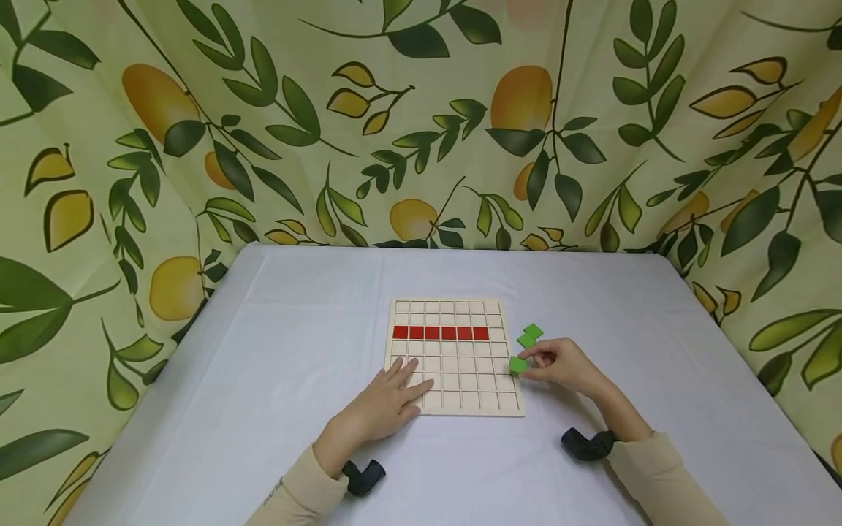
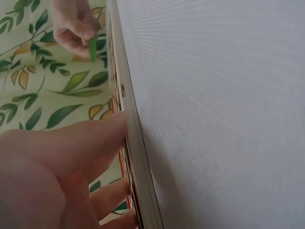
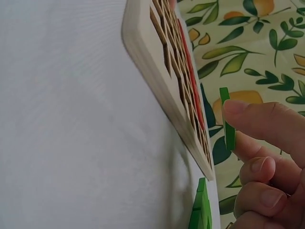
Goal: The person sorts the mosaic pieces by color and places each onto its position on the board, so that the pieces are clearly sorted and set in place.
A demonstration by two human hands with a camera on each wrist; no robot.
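Note:
A pale wooden grid board (image 1: 454, 421) lies on the table, its third row from the back filled with several red square tiles (image 1: 432, 333) except at the right end. My left hand (image 1: 387, 403) rests with spread fingers on the board's front left corner; the left wrist view shows its thumb (image 2: 102, 129) against the board's edge. My right hand (image 1: 564, 367) pinches a green square tile (image 3: 227, 119) between thumb and fingers, above the board's right edge. Two more green tiles (image 1: 533, 331) lie on the cloth just beyond that hand, near the board's right side.
A white cloth (image 1: 296, 314) covers the table. Behind it hangs a curtain (image 1: 408, 146) patterned with leaves and fruit. Each wrist wears a black device, one on the left (image 1: 364, 478) and one on the right (image 1: 588, 444).

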